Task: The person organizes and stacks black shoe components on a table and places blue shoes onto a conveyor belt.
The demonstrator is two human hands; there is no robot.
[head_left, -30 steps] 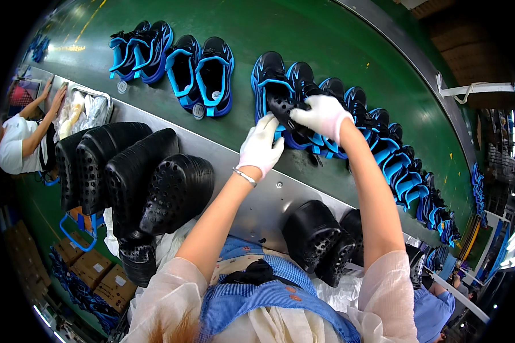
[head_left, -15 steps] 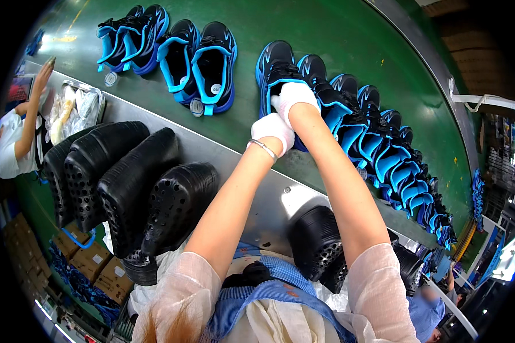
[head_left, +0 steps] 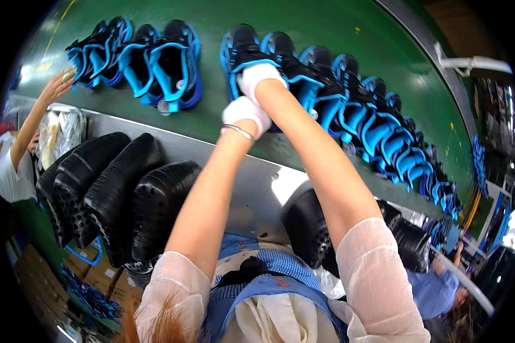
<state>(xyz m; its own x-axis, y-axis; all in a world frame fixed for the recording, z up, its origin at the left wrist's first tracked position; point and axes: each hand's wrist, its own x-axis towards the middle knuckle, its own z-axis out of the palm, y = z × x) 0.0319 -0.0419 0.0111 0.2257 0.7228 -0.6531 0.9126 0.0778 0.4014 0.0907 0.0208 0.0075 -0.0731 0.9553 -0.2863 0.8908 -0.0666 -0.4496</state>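
A black and blue sneaker (head_left: 241, 43) lies on the green conveyor belt, toe pointing away from me. My right hand (head_left: 261, 79), in a white glove, is at the shoe's opening; its fingers are bent down out of sight. Just below it, my left hand (head_left: 247, 114), gloved too and with a bangle at the wrist, is closed at the heel end of the same shoe. The two hands touch or nearly touch. Between them they cover most of the shoe's collar and heel. Another sneaker (head_left: 280, 48) stands close on the right.
A long row of matching sneakers (head_left: 377, 123) curves away rightward. Two pairs (head_left: 174, 68) sit farther left. Black shoe lasts (head_left: 163, 200) stand along the metal ledge (head_left: 246, 188), others (head_left: 306, 220) right of my arms. At left a co-worker's hand (head_left: 57, 87) reaches toward shoes, beside a tray (head_left: 80, 123).
The view has shifted, so the shoes and my hands appear farther left. Both hands stay at the same shoe. The co-worker's hand at left has come nearer to the far-left shoes.
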